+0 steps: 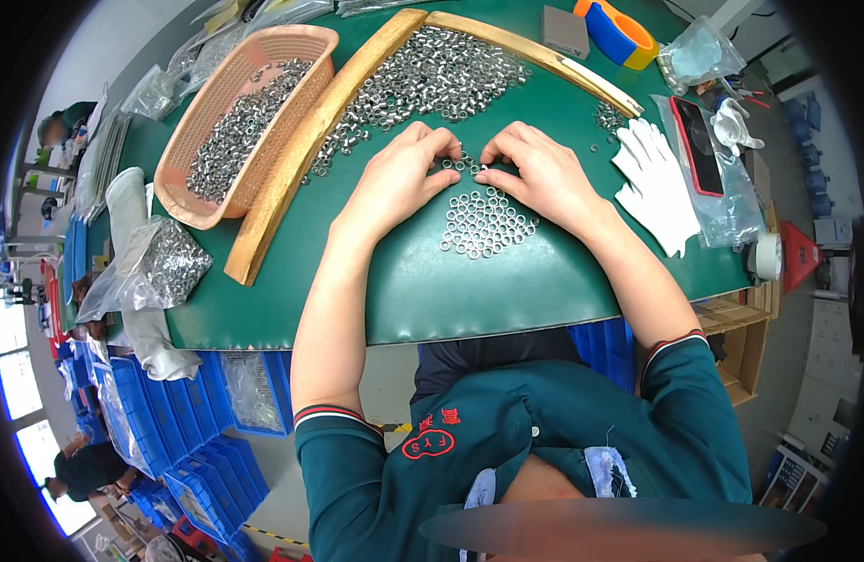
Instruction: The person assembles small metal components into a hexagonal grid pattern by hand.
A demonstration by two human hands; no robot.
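Observation:
Small shiny metal rings (pixel 462 165) lie between my two hands on the green table. My left hand (pixel 406 173) is curled, its thumb and forefinger closed about some of these rings. Facing it, my right hand (pixel 541 178) is curled the same way, with thumb and forefinger at the right side of the same rings. Just below the hands, a flat single-layer patch of rings (pixel 488 225) sits closely packed, most with their holes facing up. Beyond my hands is a large loose heap of metal rings (pixel 436 70). My palms and the other fingers' undersides are hidden.
Two wooden strips (pixel 305 169) (pixel 535 54) border the heap. A pink basket (pixel 174 178) of rings and a plastic bag (pixel 165 267) of metal parts are at left. White gloves (pixel 652 178), a red-edged phone (pixel 696 145) and a blue-and-yellow tape dispenser (pixel 614 36) are at right.

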